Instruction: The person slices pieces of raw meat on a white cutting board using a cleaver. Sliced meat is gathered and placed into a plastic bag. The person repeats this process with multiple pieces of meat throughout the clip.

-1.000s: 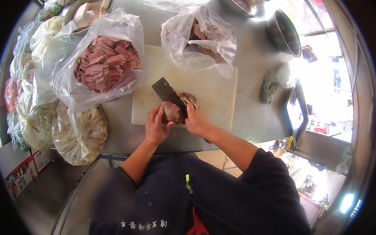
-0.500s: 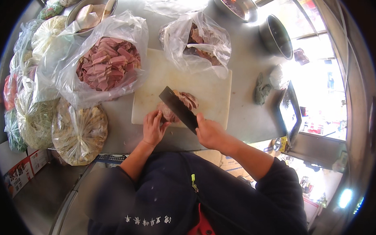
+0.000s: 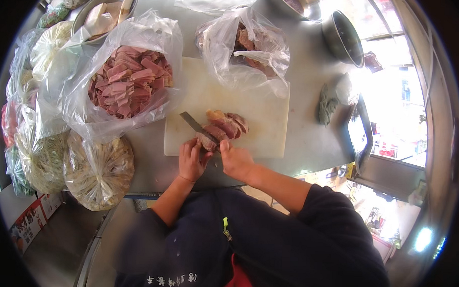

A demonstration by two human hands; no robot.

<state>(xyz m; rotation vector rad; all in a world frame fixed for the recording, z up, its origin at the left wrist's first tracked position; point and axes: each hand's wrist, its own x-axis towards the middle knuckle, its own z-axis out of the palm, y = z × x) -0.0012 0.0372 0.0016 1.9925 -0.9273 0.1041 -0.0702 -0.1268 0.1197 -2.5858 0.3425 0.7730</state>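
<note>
While my right hand (image 3: 236, 161) grips the handle of the knife (image 3: 191, 121), I have my left hand (image 3: 191, 161) clamped on the piece of meat (image 3: 205, 142), fingers and thumb at its near left side. The two hands sit just beside each other, apart. The meat lies on the near part of the white cutting board (image 3: 265, 144), the blade standing across it; from here I cannot tell how deep the edge sits. Against the blade's right side I see slices (image 3: 235, 124) leaning together. A clear bag (image 3: 217, 49) of browner meat overlaps the board's far edge. Left, on the bench (image 3: 310, 154), an open bag (image 3: 165, 37) holds pink strips (image 3: 130, 82), with a tied bag (image 3: 99, 172) nearer me.
</note>
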